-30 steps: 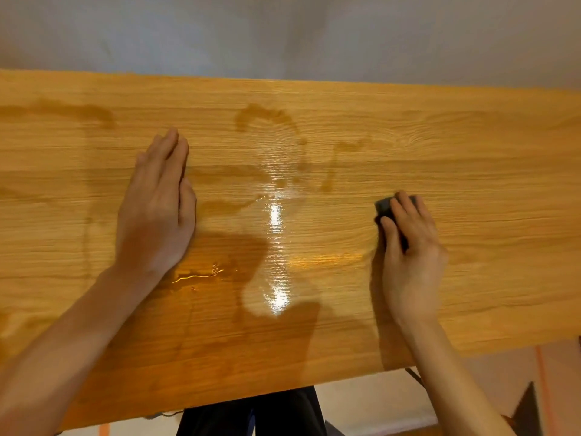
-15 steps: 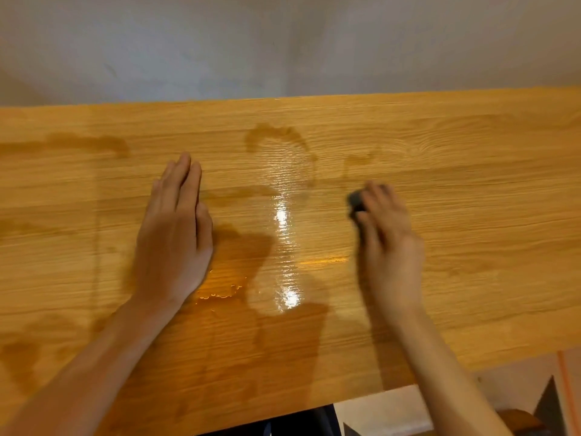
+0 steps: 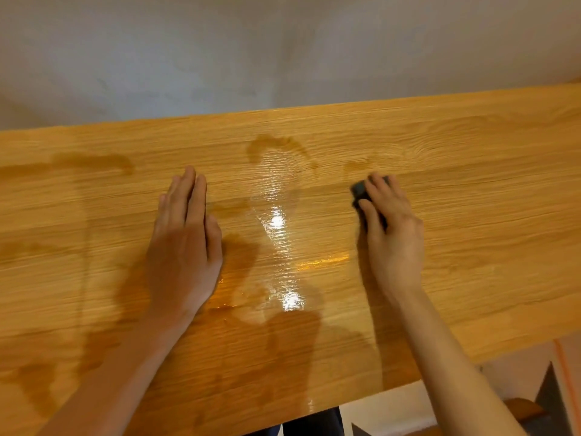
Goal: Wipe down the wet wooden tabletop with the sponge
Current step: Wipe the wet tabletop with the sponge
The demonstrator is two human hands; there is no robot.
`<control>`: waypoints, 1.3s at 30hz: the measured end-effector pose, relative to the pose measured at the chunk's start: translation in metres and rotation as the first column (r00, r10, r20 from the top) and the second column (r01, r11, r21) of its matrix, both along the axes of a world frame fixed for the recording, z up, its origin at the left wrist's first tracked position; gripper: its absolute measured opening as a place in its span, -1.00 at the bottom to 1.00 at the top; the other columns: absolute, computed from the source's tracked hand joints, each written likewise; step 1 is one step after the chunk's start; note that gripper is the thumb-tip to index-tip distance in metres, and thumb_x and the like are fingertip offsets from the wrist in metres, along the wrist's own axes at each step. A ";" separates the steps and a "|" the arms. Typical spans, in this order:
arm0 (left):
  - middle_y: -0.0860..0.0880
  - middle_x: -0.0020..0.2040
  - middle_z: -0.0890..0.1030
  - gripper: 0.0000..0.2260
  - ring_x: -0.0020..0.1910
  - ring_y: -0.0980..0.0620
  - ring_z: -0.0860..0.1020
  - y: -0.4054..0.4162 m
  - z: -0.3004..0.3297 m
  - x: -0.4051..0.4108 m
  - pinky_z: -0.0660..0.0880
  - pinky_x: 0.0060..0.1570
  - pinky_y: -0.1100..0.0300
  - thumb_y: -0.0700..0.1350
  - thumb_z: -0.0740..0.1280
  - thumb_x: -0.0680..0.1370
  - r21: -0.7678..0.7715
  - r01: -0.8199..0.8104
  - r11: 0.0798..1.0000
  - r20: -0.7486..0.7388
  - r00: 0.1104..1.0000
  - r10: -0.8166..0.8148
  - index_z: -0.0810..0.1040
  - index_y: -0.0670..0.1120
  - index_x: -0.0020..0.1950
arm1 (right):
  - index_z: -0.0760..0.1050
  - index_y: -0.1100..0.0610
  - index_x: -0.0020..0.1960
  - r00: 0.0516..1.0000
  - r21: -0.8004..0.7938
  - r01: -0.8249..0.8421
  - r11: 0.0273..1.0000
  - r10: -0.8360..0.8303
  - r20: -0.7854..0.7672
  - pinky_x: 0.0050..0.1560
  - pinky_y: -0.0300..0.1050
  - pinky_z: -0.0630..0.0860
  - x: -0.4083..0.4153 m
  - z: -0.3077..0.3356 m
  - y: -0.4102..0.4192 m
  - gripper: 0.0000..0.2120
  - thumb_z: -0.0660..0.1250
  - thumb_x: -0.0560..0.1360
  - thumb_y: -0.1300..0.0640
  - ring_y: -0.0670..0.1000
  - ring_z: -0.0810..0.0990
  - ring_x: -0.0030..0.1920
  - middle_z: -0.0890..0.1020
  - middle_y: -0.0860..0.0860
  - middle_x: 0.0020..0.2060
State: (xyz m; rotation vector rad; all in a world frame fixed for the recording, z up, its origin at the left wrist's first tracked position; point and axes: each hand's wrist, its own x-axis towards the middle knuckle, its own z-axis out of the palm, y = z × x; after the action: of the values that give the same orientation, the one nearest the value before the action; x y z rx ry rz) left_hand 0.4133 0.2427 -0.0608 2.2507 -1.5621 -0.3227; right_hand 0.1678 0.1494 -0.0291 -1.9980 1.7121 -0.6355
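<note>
Left hand (image 3: 185, 247) stays flat at 9 o'clock of centre, fingers straight and pressed together, palm down on the tabletop (image 3: 471, 247), bracing, holding nothing. The wet patch (image 3: 279, 234) in the middle still shines, with darker damp streaks running off toward 8 and 10 o'clock. Right hand (image 3: 391, 228) sits at 3 o'clock of the patch, fingers curled over the dark sponge (image 3: 360, 190), pressing it to the wood; over the last second it has slid the sponge from the right toward the puddle's 1 o'clock edge. So wiping is under way, but most water looks untouched; judged early in the job. Surface is orange wood grain, glossy where wet. A pale wall (image 3: 283, 51) is at 12 o'clock, floor and dark shapes at 5 o'clock.
</note>
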 end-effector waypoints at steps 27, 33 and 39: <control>-0.11 0.63 0.19 -0.49 0.63 -0.03 0.07 -0.028 0.010 -0.003 0.04 0.60 -0.09 -0.01 0.04 0.69 -0.024 -0.039 0.999 -0.063 0.997 0.037 0.21 -0.18 0.61 | 0.47 0.14 0.37 0.921 0.054 -0.389 0.919 0.389 0.011 0.53 -0.06 0.11 -0.057 -0.003 -0.055 -0.65 0.22 0.60 0.16 -0.04 0.22 0.51 0.41 -0.03 0.41; -0.09 0.61 0.22 -0.52 0.62 -0.06 0.12 -0.030 0.008 -0.008 0.09 0.58 -0.08 -0.05 0.05 0.69 -0.025 -0.075 0.997 -0.023 0.997 0.074 0.24 -0.18 0.60 | 0.41 0.16 0.41 0.948 -0.003 -0.316 0.949 0.316 -0.042 0.53 0.04 0.14 -0.005 -0.012 -0.136 -0.66 0.16 0.65 0.14 0.06 0.20 0.52 0.40 0.04 0.43; -0.04 0.62 0.22 -0.51 0.62 0.02 0.10 -0.033 0.011 -0.010 0.14 0.55 -0.16 -0.06 0.07 0.68 -0.014 -0.119 0.993 -0.047 0.992 0.118 0.22 -0.13 0.61 | 0.38 0.20 0.42 0.787 0.018 -0.616 0.788 0.616 -0.021 0.50 0.02 0.16 -0.071 -0.011 -0.033 -0.55 0.15 0.54 0.33 0.04 0.20 0.52 0.35 0.10 0.46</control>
State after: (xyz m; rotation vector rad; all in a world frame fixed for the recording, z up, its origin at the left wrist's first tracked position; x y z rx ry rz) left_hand 0.4033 0.2100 -0.0496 2.2950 -1.3959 -0.3243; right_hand 0.0968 0.1166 -0.0405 -2.3777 0.9492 -0.3602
